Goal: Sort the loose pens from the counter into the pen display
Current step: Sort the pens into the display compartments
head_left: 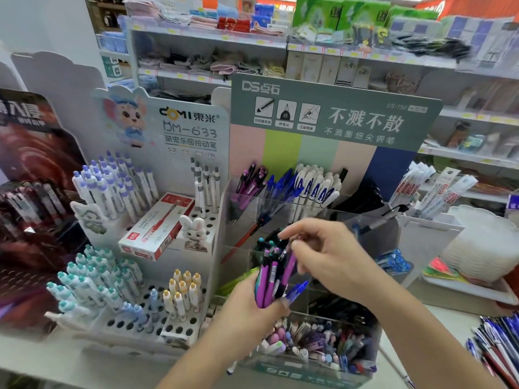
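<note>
My left hand point(248, 300) grips a bundle of purple and blue pens point(273, 276), held upright in front of the tiered clear pen display point(373, 220). My right hand point(325, 254) is over the bundle, its fingertips pinching the top of one pen. The display's back row holds purple pens point(250, 179), blue pens point(280, 183), white pens point(317, 186) and black pens point(362, 197). Its front bin point(314, 343) is full of mixed small items. Loose pens point(497, 349) lie on the counter at the right edge.
A white DOMI peg-hole stand point(174, 327) with capped pens stands to the left, with a red-and-white pen box point(157, 226) lying on it. A dark display point(31, 209) is at far left. White trays and refill packs point(432, 192) sit to the right. Store shelves fill the background.
</note>
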